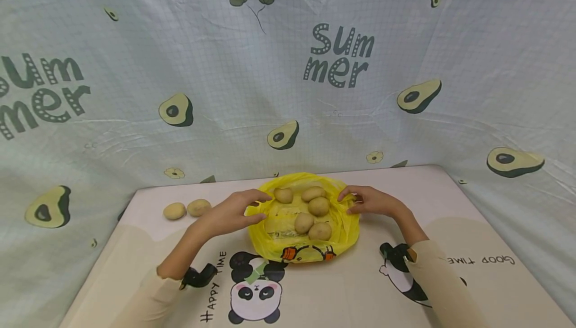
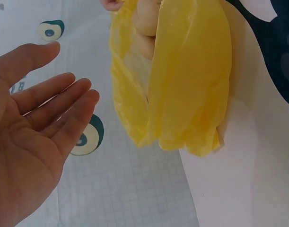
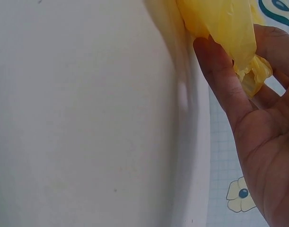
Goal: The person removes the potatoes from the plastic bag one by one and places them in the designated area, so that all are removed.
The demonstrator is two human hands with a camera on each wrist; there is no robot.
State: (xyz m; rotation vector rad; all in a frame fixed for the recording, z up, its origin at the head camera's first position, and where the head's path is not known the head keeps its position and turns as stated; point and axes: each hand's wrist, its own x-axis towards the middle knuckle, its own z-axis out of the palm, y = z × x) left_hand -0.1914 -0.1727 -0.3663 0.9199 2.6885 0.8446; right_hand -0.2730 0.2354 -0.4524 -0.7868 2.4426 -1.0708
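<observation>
A yellow plastic bag (image 1: pixel 347 230) lies spread wide on the table, its mouth facing up. Several potatoes (image 1: pixel 319 206) sit inside it, mostly toward the right half. My right hand (image 1: pixel 375 202) holds the bag's right rim; in the right wrist view a crumpled fold of the plastic (image 3: pixel 229 28) lies between thumb and fingers. Beside the bag's left rim is my left hand (image 1: pixel 234 210), fingers spread and relaxed. The left wrist view shows that palm (image 2: pixel 35 127) bare, with a gap between the fingertips and the bag (image 2: pixel 191 80).
Two potatoes, one farther left (image 1: pixel 174 211) and one beside it (image 1: pixel 199 207), lie on the table left of my left forearm. A printed cloth (image 1: pixel 216 118) hangs behind the table's far edge. Panda drawings (image 1: pixel 255 293) decorate the tabletop.
</observation>
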